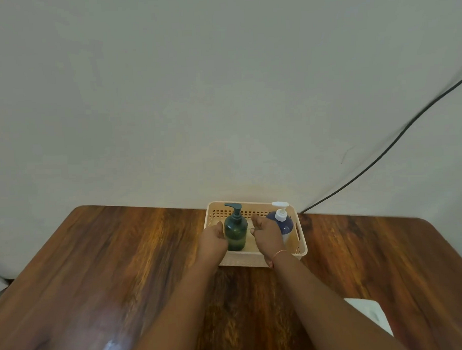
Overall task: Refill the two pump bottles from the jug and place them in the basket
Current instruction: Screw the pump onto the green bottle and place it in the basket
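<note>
A dark green pump bottle (236, 232) stands upright in the left half of a beige perforated basket (302, 247) at the table's far edge. A blue and white pump bottle (283, 224) stands upright in the basket's right half. My left hand (213, 239) is cupped against the green bottle's left side, thumb up. My right hand (265, 235) sits inside the basket between the two bottles, fingers apart, a small gap from the green one. The blue bottle's lower part is hidden behind my right hand.
The basket rests on a brown wooden table (122, 259) against a pale wall. A white object (369, 314), only partly seen, lies near the front right beside my right forearm. A black cable (382, 152) runs down the wall to the table's back edge.
</note>
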